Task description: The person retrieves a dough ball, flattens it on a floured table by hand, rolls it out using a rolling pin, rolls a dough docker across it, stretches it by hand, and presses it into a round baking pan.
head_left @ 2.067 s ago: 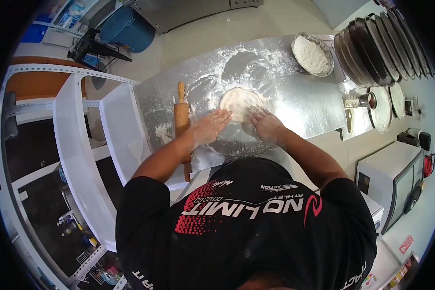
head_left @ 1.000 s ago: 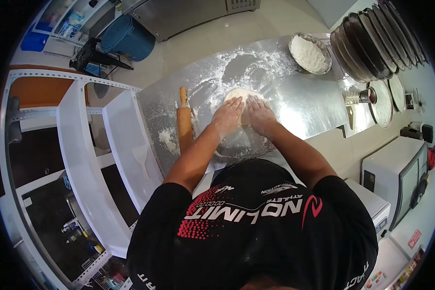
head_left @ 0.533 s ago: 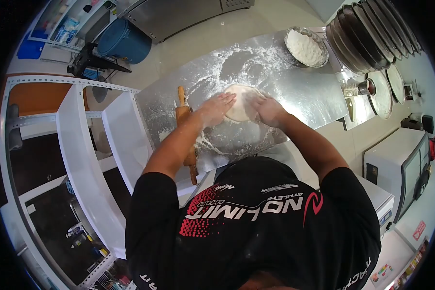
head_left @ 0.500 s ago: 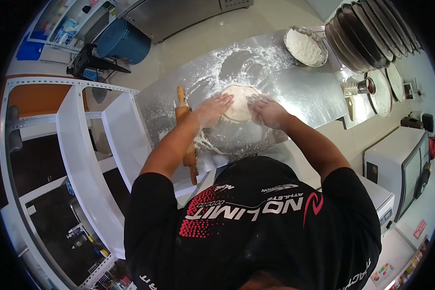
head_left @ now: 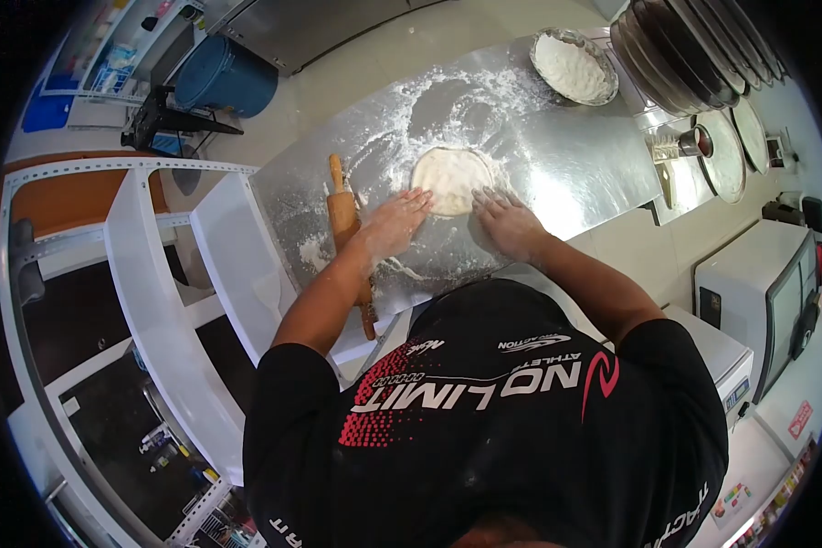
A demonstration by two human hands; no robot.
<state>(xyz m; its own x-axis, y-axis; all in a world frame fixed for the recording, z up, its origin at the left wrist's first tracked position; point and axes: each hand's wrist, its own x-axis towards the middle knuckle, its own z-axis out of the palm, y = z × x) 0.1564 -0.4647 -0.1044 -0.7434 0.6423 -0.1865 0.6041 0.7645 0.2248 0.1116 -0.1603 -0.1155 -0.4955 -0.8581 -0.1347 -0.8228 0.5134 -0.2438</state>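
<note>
A flat, pale round of dough [head_left: 451, 181] lies on the flour-dusted metal table [head_left: 584, 151]. At its lower left edge are the fingertips of my left hand [head_left: 398, 224], stretched out and pointing toward the dough. My right hand [head_left: 510, 225] is at the lower right edge, palm down with fingers extended and floury. Neither hand grips anything. Left of the dough, a wooden rolling pin [head_left: 343, 216] lies lengthwise on the table, partly hidden behind my left forearm.
A bowl of flour [head_left: 573, 68] stands at the table's far right corner. Beyond it are stacked dark round pans [head_left: 671, 64] and a metal cup [head_left: 694, 142]. White shelving [head_left: 169, 310] borders the table's left side. A blue bin [head_left: 226, 77] stands on the floor at the back left.
Both hands have drawn back toward me, from the dough's sides to its near edge. More of the dough's surface now shows. The whole view has shifted slightly.
</note>
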